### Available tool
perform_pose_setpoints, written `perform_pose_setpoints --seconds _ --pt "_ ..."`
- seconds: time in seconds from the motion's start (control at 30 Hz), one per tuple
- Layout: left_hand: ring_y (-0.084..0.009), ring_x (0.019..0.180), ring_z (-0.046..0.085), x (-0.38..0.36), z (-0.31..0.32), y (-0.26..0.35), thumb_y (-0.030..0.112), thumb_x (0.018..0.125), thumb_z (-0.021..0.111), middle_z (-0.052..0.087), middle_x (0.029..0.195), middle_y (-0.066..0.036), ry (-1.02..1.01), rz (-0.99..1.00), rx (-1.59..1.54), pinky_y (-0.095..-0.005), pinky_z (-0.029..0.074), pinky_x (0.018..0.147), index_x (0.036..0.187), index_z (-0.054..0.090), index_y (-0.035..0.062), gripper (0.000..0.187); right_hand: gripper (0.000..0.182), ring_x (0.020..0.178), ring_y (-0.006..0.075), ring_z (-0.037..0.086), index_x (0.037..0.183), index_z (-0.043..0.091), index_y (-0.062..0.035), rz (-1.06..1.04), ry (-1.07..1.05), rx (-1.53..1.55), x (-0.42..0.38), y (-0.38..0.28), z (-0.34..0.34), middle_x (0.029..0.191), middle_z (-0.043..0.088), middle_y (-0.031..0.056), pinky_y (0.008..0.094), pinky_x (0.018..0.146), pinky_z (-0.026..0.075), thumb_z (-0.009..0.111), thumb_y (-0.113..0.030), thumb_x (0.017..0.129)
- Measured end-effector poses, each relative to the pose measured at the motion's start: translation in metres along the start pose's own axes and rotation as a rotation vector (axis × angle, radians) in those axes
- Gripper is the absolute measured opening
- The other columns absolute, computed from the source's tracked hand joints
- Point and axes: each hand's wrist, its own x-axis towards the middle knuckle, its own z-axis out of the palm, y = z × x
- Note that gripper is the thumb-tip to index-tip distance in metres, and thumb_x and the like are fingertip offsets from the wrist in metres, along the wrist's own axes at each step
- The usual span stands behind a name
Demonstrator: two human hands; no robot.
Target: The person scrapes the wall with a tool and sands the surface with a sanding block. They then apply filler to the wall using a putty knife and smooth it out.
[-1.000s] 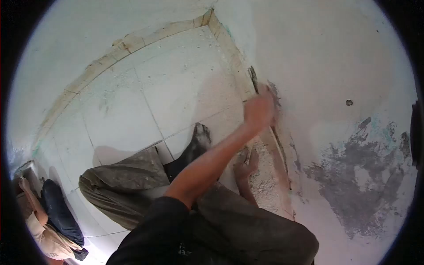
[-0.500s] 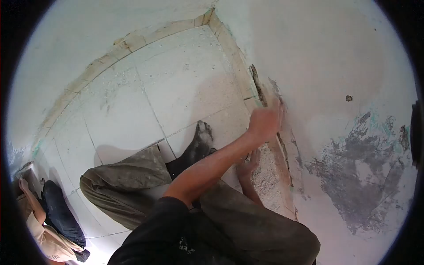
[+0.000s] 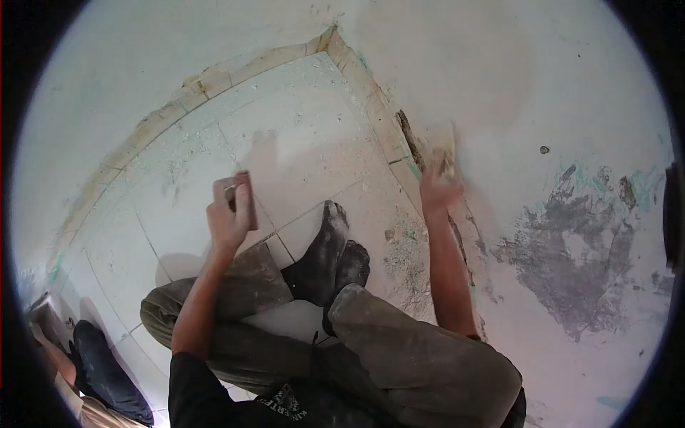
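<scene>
My left hand [image 3: 230, 217] is raised over the floor tiles left of my feet, fingers closed round a small brown block [image 3: 250, 203] with a flat face. Against the foot of the right-hand wall [image 3: 492, 107], my right hand [image 3: 441, 191] grips a pale yellowish flat piece [image 3: 445, 146]. Motion blurs that piece, and I cannot tell its kind. Beside this hand runs a dark, broken gap [image 3: 408, 134] between the skirting tiles [image 3: 378, 118] and the wall. White dust and crumbs [image 3: 403, 267] lie on the floor below my right hand.
My crossed legs and dark-socked feet [image 3: 321, 246] rest on white floor tiles [image 3: 285, 157]. Skirting follows both walls to a corner [image 3: 332, 32]. A rough grey patch [image 3: 571, 250] marks the right wall. Another person [image 3: 110, 371] sits at the lower left.
My left hand has drawn back from the right wall to the left, over the tiles. My right hand has risen from beside my leg to the wall's foot.
</scene>
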Motion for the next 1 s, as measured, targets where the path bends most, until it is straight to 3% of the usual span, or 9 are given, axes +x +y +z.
perform_pose_setpoints --seconds 0.03,0.13,0.27,0.4,0.47,0.63,0.83,0.9,1.0 --pt "-0.0236 0.064 0.066 0.000 -0.007 -0.010 0.027 0.093 0.052 0.067 0.077 -0.017 -0.003 0.009 -0.001 -0.0335 0.049 0.058 0.104 0.051 0.0053 0.025 0.015 0.068 0.0295 0.063 0.093 0.066 -0.0007 0.235 0.029 0.364 0.030 -0.022 0.008 0.077 0.064 0.0178 0.0373 0.061 0.049 0.063 -0.010 0.082" --pt "-0.0109 0.060 0.056 0.002 -0.010 -0.032 0.024 0.096 0.048 0.064 0.068 -0.012 0.168 -0.251 -0.218 -0.0278 0.044 0.056 0.103 0.050 0.0025 0.022 0.010 0.066 0.0278 0.062 0.087 0.066 -0.0020 0.386 -0.125 0.252 0.042 -0.048 0.018 0.077 0.065 0.0167 0.0359 0.059 0.048 0.064 -0.010 0.081" --pt "-0.0071 0.059 0.046 0.011 -0.001 -0.021 0.025 0.096 0.049 0.056 0.063 -0.004 0.148 -0.174 -0.227 -0.0247 0.038 0.054 0.102 0.050 0.0025 0.023 0.011 0.066 0.0321 0.062 0.085 0.066 -0.0023 0.364 0.158 0.340 0.015 -0.045 0.001 0.078 0.065 0.0177 0.0367 0.058 0.048 0.064 -0.013 0.082" --pt "-0.0073 0.058 0.046 0.013 0.008 -0.035 0.025 0.096 0.048 0.056 0.063 -0.004 0.097 -0.133 -0.201 -0.0248 0.038 0.053 0.103 0.050 0.0018 0.024 0.018 0.073 0.0355 0.064 0.090 0.065 0.0043 0.219 -0.106 0.138 0.041 -0.042 0.013 0.082 0.065 0.0215 0.0359 0.062 0.049 0.062 -0.012 0.083" --pt "-0.0133 0.069 0.060 0.018 0.006 -0.033 0.022 0.094 0.051 0.066 0.077 -0.015 0.033 -0.235 -0.169 -0.0288 0.046 0.064 0.102 0.051 -0.0001 0.024 0.017 0.073 0.0348 0.065 0.091 0.065 0.0042 0.097 -0.238 0.031 0.047 -0.051 0.017 0.083 0.065 0.0219 0.0360 0.062 0.050 0.061 -0.011 0.083" --pt "-0.0154 0.071 0.059 0.024 0.003 -0.036 0.025 0.093 0.054 0.065 0.079 -0.013 0.053 -0.163 -0.207 -0.0298 0.046 0.067 0.105 0.051 -0.0006 0.028 0.016 0.069 0.0365 0.063 0.090 0.063 0.0045 0.297 0.103 0.341 0.011 -0.045 0.009 0.082 0.065 0.0220 0.0374 0.061 0.049 0.062 -0.010 0.082" --pt "-0.0148 0.069 0.057 0.007 0.024 -0.023 0.022 0.085 0.062 0.063 0.079 -0.009 -0.267 -0.042 -0.217 -0.0303 0.046 0.064 0.105 0.055 -0.0015 0.031 0.019 0.066 0.0353 0.062 0.080 0.063 0.0041 0.423 -0.041 0.250 0.058 -0.079 0.045 0.074 0.062 0.0242 0.0360 0.057 0.047 0.062 -0.015 0.084" --pt "-0.0147 0.069 0.056 0.000 0.028 0.023 0.017 0.081 0.065 0.062 0.082 -0.010 -0.437 -0.209 -0.234 -0.0301 0.046 0.059 0.097 0.056 -0.0019 0.026 0.020 0.067 0.0366 0.062 0.080 0.063 0.0041 0.497 -0.019 0.351 0.052 -0.091 0.050 0.074 0.061 0.0255 0.0373 0.057 0.047 0.063 -0.015 0.083" --pt "-0.0174 0.072 0.058 -0.015 0.048 0.070 0.011 0.078 0.065 0.059 0.097 -0.015 -0.580 0.061 -0.303 -0.0322 0.048 0.059 0.089 0.055 -0.0016 0.019 0.020 0.069 0.0383 0.061 0.087 0.064 -0.0001 0.621 -0.052 0.498 0.028 -0.108 0.047 0.072 0.060 0.0220 0.0411 0.058 0.047 0.061 -0.020 0.084"
